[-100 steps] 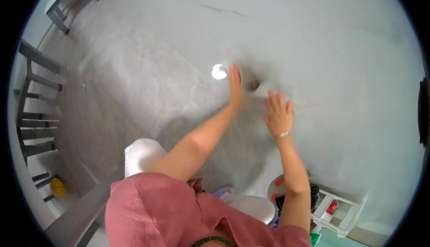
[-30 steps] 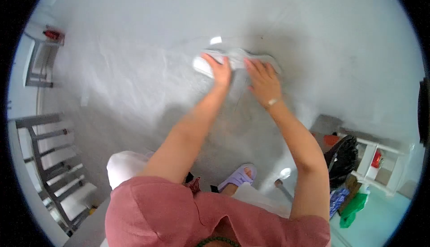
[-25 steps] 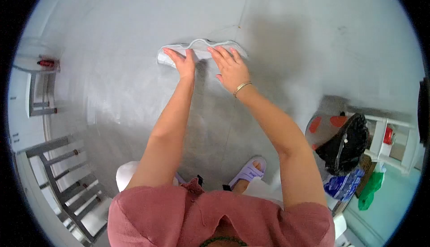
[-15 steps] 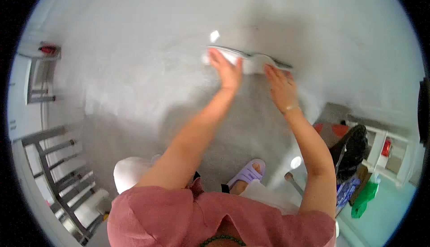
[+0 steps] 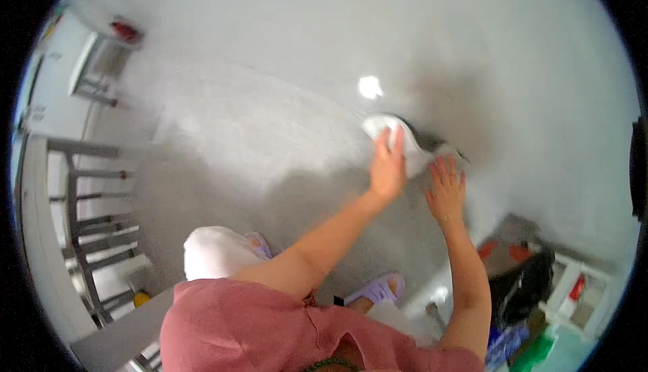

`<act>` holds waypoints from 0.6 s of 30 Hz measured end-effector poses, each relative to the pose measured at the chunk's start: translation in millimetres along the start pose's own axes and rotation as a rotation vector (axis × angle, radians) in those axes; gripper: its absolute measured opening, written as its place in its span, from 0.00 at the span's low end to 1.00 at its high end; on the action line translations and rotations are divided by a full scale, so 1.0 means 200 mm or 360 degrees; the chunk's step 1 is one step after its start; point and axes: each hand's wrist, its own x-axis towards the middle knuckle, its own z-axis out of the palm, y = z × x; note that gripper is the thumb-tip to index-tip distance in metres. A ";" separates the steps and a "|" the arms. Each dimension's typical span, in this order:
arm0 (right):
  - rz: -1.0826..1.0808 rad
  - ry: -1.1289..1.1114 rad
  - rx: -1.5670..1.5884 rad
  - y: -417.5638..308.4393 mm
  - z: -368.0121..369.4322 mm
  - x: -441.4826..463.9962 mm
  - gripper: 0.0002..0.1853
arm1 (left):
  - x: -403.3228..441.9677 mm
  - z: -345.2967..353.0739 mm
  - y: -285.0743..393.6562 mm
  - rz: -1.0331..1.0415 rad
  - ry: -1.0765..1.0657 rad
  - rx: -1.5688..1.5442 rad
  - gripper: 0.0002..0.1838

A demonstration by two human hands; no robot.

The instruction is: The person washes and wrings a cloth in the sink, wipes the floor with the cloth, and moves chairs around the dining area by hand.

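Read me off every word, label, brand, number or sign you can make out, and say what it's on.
No readable text anywhere.
Crumpled blue-and-white plastic packet: pale markings, too blurred to read.
Small red object at right: too small and blurred.
Lilac open-toed slippers: too blurred.
Limp white cloth-like piece: no lettering visible.

Black bag point(image 5: 524, 292) beside a white rack point(image 5: 561, 293)

The floor point(image 5: 297, 41) was smooth and grey, with soft shadows around the grip. A glare spot point(image 5: 370, 87) lay just beyond the grip. A stool point(image 5: 84, 63) stood far left of the grip; a slatted frame point(image 5: 76, 227), left and nearer; a white shelf point(image 5: 561, 291), right and nearer.
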 end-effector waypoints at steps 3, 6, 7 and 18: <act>0.0127 -0.0135 0.0121 -0.06 0.09 -0.02 0.38 | -0.06 0.07 -0.07 0.0084 -0.0109 0.0143 0.39; 0.0183 -0.0273 0.0244 -0.08 0.20 -0.05 0.38 | -0.06 0.03 -0.10 -0.0032 -0.0241 0.0246 0.39; 0.0249 -0.0377 0.0415 -0.10 0.27 -0.05 0.38 | -0.05 0.00 -0.10 -0.0059 -0.0329 0.0311 0.39; -0.0027 -0.0346 0.0458 -0.22 0.35 -0.08 0.34 | 0.00 0.03 -0.44 0.0270 -0.0742 0.0830 0.34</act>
